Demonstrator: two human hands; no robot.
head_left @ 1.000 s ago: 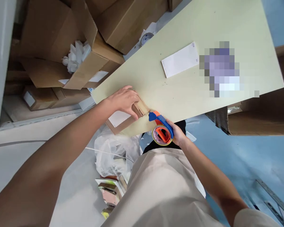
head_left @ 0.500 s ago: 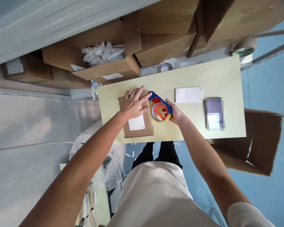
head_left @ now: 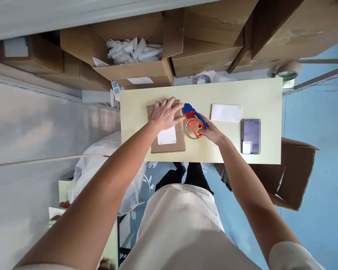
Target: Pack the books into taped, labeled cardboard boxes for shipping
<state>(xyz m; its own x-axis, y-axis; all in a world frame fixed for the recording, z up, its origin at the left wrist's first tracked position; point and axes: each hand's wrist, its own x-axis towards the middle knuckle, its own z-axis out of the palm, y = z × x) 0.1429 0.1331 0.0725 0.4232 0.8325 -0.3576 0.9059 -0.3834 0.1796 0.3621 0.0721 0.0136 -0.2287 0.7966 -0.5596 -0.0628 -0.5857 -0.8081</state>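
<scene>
A small brown cardboard box (head_left: 180, 140) with a white label (head_left: 166, 135) on top lies at the left part of the pale table (head_left: 228, 146). My left hand (head_left: 166, 115) rests on the box's upper half with its fingers spread. My right hand (head_left: 212, 132) grips a blue and red tape dispenser (head_left: 195, 117) by its handle. A roll of tape sits on the dispenser. The dispenser's blue head is at the box's right edge, near my left fingertips; I cannot tell whether it touches the cardboard.
Right of the dispenser lie a white paper stack (head_left: 226, 113) and a blurred dark flat object (head_left: 251, 135). Behind the table stand cardboard boxes, one holding white rolled pieces (head_left: 135, 50). Tape rolls (head_left: 204, 79) lie along the back. An open carton (head_left: 293, 176) stands on the floor at right.
The head view has shifted, so table and box appear differently placed. My left hand stays on the box. The dispenser stays in my right hand by the box's right edge, its handle turned slightly.
</scene>
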